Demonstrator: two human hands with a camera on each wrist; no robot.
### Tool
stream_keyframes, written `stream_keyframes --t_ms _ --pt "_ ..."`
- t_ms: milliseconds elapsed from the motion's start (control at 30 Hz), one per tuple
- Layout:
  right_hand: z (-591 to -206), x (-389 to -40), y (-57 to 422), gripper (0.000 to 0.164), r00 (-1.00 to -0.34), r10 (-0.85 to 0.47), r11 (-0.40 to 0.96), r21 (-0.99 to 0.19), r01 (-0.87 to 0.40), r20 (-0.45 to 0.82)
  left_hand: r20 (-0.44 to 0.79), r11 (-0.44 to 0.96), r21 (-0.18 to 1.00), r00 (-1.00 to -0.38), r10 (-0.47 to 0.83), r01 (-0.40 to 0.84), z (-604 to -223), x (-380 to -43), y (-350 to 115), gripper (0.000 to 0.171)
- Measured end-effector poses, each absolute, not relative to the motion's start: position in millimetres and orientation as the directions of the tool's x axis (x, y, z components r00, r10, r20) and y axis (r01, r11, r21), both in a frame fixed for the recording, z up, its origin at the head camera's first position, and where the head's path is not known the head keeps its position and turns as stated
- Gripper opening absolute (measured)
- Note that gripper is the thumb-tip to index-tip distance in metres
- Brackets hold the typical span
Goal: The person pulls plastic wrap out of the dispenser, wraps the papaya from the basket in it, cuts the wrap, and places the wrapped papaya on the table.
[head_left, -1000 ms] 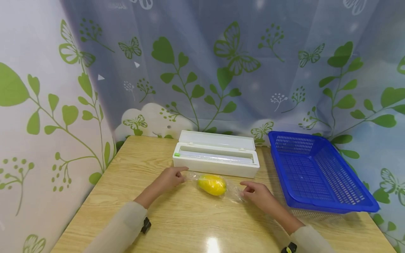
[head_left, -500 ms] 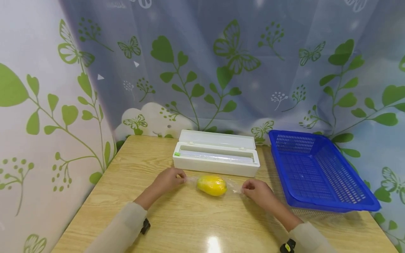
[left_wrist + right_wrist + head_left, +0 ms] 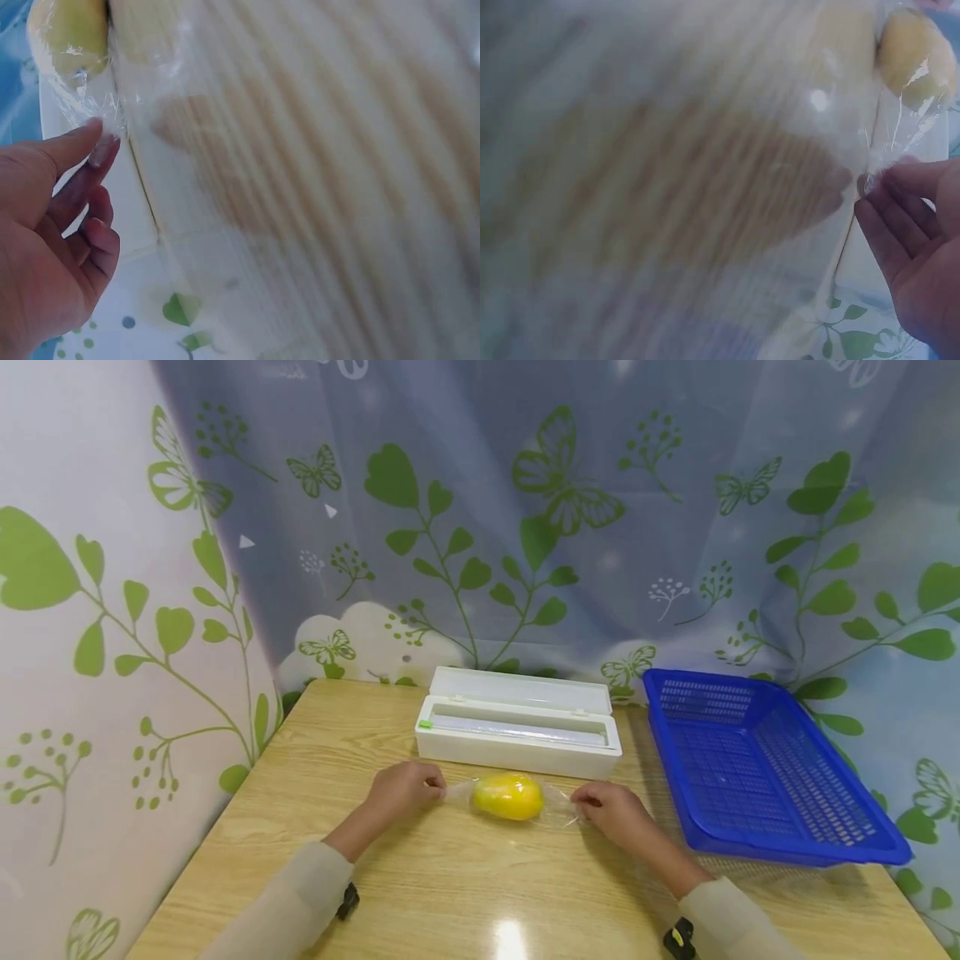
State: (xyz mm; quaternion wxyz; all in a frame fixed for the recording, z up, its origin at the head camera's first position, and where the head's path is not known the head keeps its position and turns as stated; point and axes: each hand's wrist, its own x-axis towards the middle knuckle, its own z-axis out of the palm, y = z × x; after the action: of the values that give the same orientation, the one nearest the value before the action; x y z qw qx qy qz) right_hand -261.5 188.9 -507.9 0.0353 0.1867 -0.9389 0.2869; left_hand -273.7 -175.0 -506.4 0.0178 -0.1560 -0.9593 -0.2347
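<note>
A yellow, mango-like fruit [image 3: 508, 797] is wrapped in clear cling film [image 3: 559, 808] near the middle of the table, in front of the white box. The film's two ends stick out left and right of it. My left hand [image 3: 405, 790] pinches the left end between thumb and forefinger; the left wrist view shows that gathered film [image 3: 94, 109] at the fingertips. On the other side, my right hand [image 3: 617, 812] pinches the right end. In the right wrist view the film [image 3: 897, 142] runs tapered and creased from the fruit [image 3: 916, 56] to my fingertips.
Behind the fruit stands a long white cling film box [image 3: 517, 754], lid [image 3: 517, 690] raised, with a film roll [image 3: 517, 730] inside and a green piece at its left end. A blue plastic basket [image 3: 795, 850] stands at the right of the wooden table [image 3: 450, 893]. Patterned cloth hangs behind.
One second ago my forefingers were stretched out by the film ends; now both hands pinch them. The film is drawn out straighter on either side, and the fruit has turned slightly.
</note>
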Motion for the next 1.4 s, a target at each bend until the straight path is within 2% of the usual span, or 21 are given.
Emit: stream_keyframes --t_ms 167,233,400,533,700,900,1000,1100,1267,1400 --pt "-508.0 -260.1 188.0 0.014 -0.838 -0.487 0.786 -0.295 -0.544 0.247 0.128 0.875 0.333 -0.936 0.327 0.351 -509.3 -272.2 -169.0 0.008" --pt "-508.6 -259.7 187.1 0.018 -0.819 -0.518 0.781 -0.254 -0.570 0.245 0.122 0.876 0.313 -0.930 0.345 0.366 -510.1 -270.6 -167.3 0.005" --pt "-511.9 -260.3 184.2 0.014 -0.779 -0.574 0.750 -0.220 -0.624 0.253 0.086 0.861 0.303 -0.912 0.402 0.408 -513.1 -265.4 -164.4 0.009" --pt "-511.4 -260.9 181.4 0.014 -0.770 -0.580 0.739 -0.227 -0.634 0.265 0.108 0.853 0.278 -0.897 0.429 0.441 -517.8 -264.4 -162.3 0.010" --pt "-508.2 -260.3 177.2 0.018 -0.814 -0.526 0.772 -0.265 -0.578 0.245 0.165 0.862 0.243 -0.894 0.416 0.445 -518.8 -266.4 -159.6 0.009" --pt "-506.8 -260.1 172.3 0.007 -0.877 -0.455 0.828 -0.289 -0.480 0.154 0.180 0.886 0.193 -0.903 0.390 0.421 -515.0 -267.5 -158.8 0.009" --pt "-505.0 -259.0 174.5 0.015 -0.894 -0.434 0.842 -0.302 -0.447 0.111 0.172 0.889 0.192 -0.906 0.386 0.415 -512.0 -265.4 -158.1 0.008" --pt "-504.2 -258.3 179.2 0.024 -0.904 -0.419 0.848 -0.317 -0.424 0.087 0.166 0.891 0.202 -0.911 0.377 0.406 -509.7 -263.3 -157.5 0.016" --pt "-500.9 -260.7 183.9 0.037 -0.904 -0.412 0.830 -0.364 -0.423 0.112 0.197 0.888 0.221 -0.911 0.363 0.402 -504.7 -262.3 -158.2 0.023" --pt "-495.5 -265.4 182.2 0.039 -0.899 -0.415 0.779 -0.457 -0.429 0.136 0.261 0.870 0.271 -0.902 0.345 0.412 -501.4 -262.2 -156.7 0.024"
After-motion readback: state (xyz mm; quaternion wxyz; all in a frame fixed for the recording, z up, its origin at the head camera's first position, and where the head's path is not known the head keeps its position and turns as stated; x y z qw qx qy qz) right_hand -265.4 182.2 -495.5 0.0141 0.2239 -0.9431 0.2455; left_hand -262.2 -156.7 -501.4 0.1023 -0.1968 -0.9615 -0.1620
